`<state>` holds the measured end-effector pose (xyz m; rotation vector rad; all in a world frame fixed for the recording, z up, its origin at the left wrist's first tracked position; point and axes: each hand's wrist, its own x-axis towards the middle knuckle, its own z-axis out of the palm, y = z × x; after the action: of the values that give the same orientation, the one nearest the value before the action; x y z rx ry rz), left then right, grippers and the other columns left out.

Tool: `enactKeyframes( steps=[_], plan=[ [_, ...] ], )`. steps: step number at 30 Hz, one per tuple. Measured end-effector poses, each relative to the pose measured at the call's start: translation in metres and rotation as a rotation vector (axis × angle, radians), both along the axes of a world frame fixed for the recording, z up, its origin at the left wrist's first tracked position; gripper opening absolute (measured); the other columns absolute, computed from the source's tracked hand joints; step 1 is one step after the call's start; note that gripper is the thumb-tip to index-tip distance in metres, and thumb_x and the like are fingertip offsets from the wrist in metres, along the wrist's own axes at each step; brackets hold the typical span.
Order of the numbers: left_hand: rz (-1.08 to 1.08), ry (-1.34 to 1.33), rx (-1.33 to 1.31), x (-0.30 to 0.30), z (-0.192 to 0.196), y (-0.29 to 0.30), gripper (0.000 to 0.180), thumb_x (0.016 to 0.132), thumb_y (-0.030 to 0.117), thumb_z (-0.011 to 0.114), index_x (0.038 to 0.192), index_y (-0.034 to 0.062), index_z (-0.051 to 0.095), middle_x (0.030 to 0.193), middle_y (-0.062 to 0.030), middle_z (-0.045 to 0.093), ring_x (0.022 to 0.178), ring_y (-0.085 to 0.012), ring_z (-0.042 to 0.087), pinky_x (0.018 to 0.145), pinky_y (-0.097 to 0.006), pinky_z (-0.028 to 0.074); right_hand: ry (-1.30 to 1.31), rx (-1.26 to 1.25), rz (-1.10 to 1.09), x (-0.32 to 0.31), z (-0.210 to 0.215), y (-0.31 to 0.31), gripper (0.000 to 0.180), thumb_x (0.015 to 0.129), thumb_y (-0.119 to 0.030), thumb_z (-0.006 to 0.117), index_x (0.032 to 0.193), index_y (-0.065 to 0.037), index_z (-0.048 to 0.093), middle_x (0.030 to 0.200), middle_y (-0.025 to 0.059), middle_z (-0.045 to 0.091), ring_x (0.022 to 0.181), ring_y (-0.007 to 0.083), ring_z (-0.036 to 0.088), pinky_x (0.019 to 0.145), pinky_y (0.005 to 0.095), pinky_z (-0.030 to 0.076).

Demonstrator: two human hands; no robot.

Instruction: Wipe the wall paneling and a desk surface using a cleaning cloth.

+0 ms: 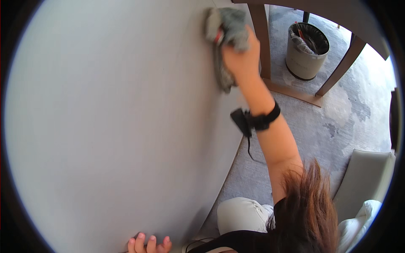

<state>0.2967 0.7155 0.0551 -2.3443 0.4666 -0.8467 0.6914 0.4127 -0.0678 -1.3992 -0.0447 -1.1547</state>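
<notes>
My right hand (241, 60) is closed around a crumpled grey cloth (235, 25) with a small red band or tag on it. The cloth lies against a large, smooth, pale grey surface (118, 109), close to its far right edge. A black strap with a small dark device (253, 120) and a cable is around my right wrist. At the lower edge, only the fingers of my left hand (148, 244) show. They are a little apart and rest at the pale surface, with nothing seen in them; the rest of that hand is out of view.
A brown wooden table or desk (337, 17) with legs and a floor bar (295, 92) stands at the far right. Beneath it is a lined, light-coloured waste bin (306, 59). Patterned grey carpet (291, 122) covers the floor. A pale upholstered seat (363, 173) stands at the right.
</notes>
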Motion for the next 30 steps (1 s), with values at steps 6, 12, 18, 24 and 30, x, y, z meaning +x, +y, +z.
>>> enactKeyframes(
  steps=[6,12,18,24,30],
  plan=[
    [0.002,-0.026,-0.014,0.009,-0.012,0.002,0.035,0.082,0.057,0.056,0.092,0.0234,0.061,0.100,0.0007,0.064,0.105,-0.0239,0.053,0.109,-0.061,-0.004,0.072,0.017,0.104,-0.069,0.008,0.047,0.028,0.071,-0.006,0.059,0.097,0.000,0.062,0.084,0.0145,0.064,0.077,0.0270,0.063,0.069,0.0357,0.050],
    [-0.003,-0.049,-0.022,0.006,-0.014,0.011,0.035,0.084,0.057,0.054,0.092,0.0226,0.060,0.098,0.0003,0.063,0.104,-0.0239,0.054,0.107,-0.064,-0.008,-0.164,-0.315,0.228,-0.177,-0.031,0.120,0.036,0.066,-0.006,0.063,0.101,-0.001,0.064,0.082,0.0136,0.063,0.071,0.0305,0.062,0.060,0.0323,0.051],
    [-0.046,-0.056,0.020,0.014,-0.015,0.008,0.034,0.086,0.053,0.051,0.096,0.0207,0.057,0.107,-0.0028,0.059,0.112,-0.0266,0.048,0.109,-0.060,-0.003,0.309,0.086,-0.010,-0.063,-0.067,0.044,0.025,0.071,-0.009,0.064,0.094,0.001,0.060,0.089,0.0195,0.063,0.081,0.0372,0.061,0.069,0.0390,0.049],
    [-0.049,-0.078,0.037,0.010,-0.017,0.013,0.038,0.086,0.055,0.050,0.101,0.0200,0.055,0.105,-0.0037,0.060,0.111,-0.0266,0.050,0.109,-0.061,-0.004,0.255,0.117,0.174,-0.122,-0.067,0.088,0.026,0.080,-0.004,0.057,0.105,0.000,0.062,0.102,0.0130,0.065,0.095,0.0261,0.062,0.087,0.0320,0.047],
    [-0.018,-0.041,0.009,0.000,-0.014,0.009,0.040,0.084,0.060,0.051,0.095,0.0215,0.057,0.098,-0.0014,0.062,0.106,-0.0253,0.052,0.107,-0.064,-0.007,0.048,-0.147,0.058,-0.147,-0.059,0.101,0.036,0.071,0.004,0.056,0.105,-0.002,0.064,0.096,0.0125,0.066,0.091,0.0282,0.063,0.078,0.0350,0.049]
  ],
)
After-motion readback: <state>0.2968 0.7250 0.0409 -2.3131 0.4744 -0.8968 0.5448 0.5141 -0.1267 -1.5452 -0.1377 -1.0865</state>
